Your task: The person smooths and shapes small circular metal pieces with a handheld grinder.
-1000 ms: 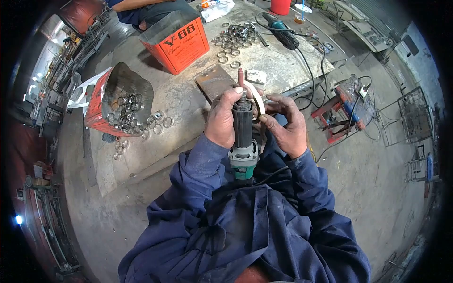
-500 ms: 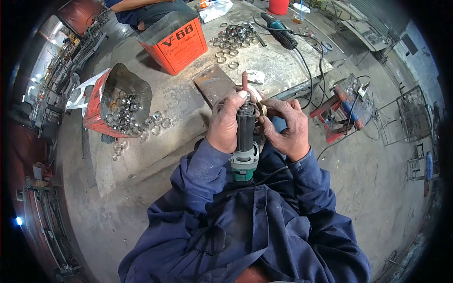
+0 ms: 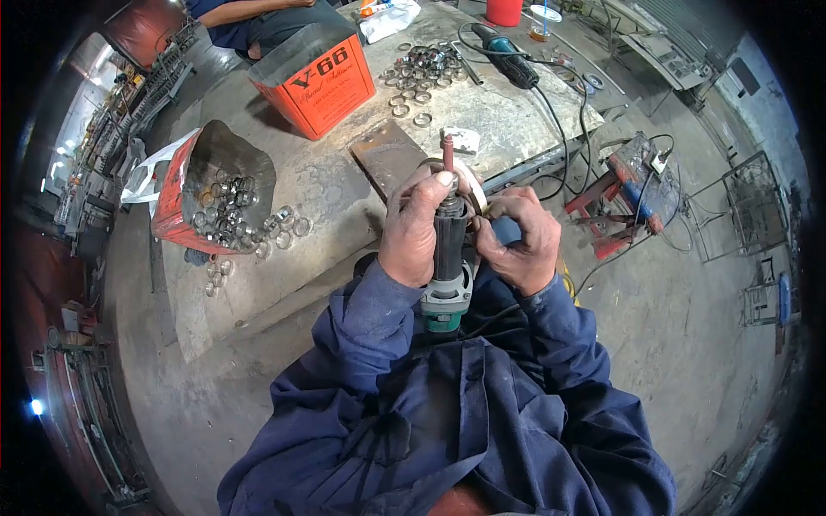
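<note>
An upright die grinder (image 3: 448, 249), with a black barrel and green rear end, stands against my lap, a reddish-brown tip (image 3: 448, 153) pointing up from it. My left hand (image 3: 411, 228) is closed round its upper part, thumb at the neck below the tip. Just behind the neck curves a pale round band with a brassy edge (image 3: 478, 199), like a roll of tape; part of it is hidden by the left fingers and the tool. My right hand (image 3: 525, 236) pinches its lower right edge between thumb and fingers.
Metal rings (image 3: 426, 69) lie heaped on the table (image 3: 301, 185), beside an orange V-66 tin (image 3: 323, 95). A tipped tin (image 3: 176, 193) spills more rings at left. Another power tool (image 3: 509, 58) trails its cord. A seated person (image 3: 258, 17) is across the table.
My right fingers have slid slightly down along the band, and more of its pale face shows. The left hand keeps its hold on the grinder.
</note>
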Motion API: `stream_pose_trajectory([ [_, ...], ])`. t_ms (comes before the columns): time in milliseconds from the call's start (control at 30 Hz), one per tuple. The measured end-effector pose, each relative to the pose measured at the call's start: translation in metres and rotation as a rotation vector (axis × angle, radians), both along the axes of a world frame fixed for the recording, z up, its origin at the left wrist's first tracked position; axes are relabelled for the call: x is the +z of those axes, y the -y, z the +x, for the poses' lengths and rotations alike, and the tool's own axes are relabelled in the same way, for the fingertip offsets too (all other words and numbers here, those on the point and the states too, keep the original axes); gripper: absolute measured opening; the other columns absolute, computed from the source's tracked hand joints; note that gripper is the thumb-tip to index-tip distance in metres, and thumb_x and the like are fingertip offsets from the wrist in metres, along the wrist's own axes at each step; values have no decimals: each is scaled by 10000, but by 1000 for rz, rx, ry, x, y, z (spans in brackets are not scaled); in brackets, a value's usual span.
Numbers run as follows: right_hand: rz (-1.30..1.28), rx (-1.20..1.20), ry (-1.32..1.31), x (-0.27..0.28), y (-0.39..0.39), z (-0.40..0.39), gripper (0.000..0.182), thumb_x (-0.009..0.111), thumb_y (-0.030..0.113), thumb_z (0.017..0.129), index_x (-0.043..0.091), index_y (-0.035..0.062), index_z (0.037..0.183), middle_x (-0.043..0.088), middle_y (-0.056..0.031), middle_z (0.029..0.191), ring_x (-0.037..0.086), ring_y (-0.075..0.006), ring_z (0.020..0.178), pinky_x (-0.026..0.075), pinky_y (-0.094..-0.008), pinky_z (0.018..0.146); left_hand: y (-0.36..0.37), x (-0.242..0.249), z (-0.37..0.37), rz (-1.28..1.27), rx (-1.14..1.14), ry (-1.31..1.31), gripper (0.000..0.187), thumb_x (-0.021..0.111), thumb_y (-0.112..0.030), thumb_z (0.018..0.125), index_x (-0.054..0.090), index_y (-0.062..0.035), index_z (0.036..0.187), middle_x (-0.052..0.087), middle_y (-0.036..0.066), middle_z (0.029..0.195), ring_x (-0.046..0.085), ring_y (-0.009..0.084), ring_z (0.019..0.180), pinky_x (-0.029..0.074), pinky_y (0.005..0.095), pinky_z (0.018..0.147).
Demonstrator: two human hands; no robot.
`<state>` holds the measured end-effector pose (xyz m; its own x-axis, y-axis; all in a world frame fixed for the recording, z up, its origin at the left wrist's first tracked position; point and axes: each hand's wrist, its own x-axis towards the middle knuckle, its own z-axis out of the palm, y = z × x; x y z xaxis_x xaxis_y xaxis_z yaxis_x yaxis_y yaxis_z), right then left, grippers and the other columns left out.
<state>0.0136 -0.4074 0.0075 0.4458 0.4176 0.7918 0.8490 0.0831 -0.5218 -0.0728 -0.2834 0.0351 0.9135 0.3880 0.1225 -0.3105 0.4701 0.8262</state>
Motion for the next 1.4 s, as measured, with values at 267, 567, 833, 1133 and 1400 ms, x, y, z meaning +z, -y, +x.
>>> stream_pose_trajectory([
  [267,98,42,-30,6,2,-5,285,672,-66,640,555,54,871,619,-132,983,610,-260,842,488,-330,745,4,2,0,-12,-13,-11,278,503,-322,881,532,-46,893,569,71,907,540,119,759,466,268,688],
  [567,-15,-41,112,14,9,-4,359,710,15,551,625,111,887,621,-43,981,582,-224,815,394,-334,755,9,5,1,95,47,16,260,454,-265,922,537,-21,888,570,78,891,506,118,799,428,270,762],
  [833,-111,-132,190,16,13,-6,364,728,51,565,617,110,906,609,-44,1002,592,-223,826,372,-375,787,10,0,5,212,81,23,291,445,-265,938,563,-7,876,574,78,909,502,123,839,417,275,797],
  [1133,-243,-12,114,17,18,1,280,673,33,664,601,109,923,590,-52,920,577,-241,858,365,-377,818,10,-2,9,167,63,-22,286,495,-308,891,542,-28,919,571,69,919,543,120,768,456,256,711],
  [1400,-150,-225,-2,7,15,1,200,690,85,755,622,79,944,601,-55,821,566,-255,781,381,-343,756,9,-4,7,151,58,-22,287,489,-307,899,542,-26,921,589,117,972,569,132,744,462,266,689],
])
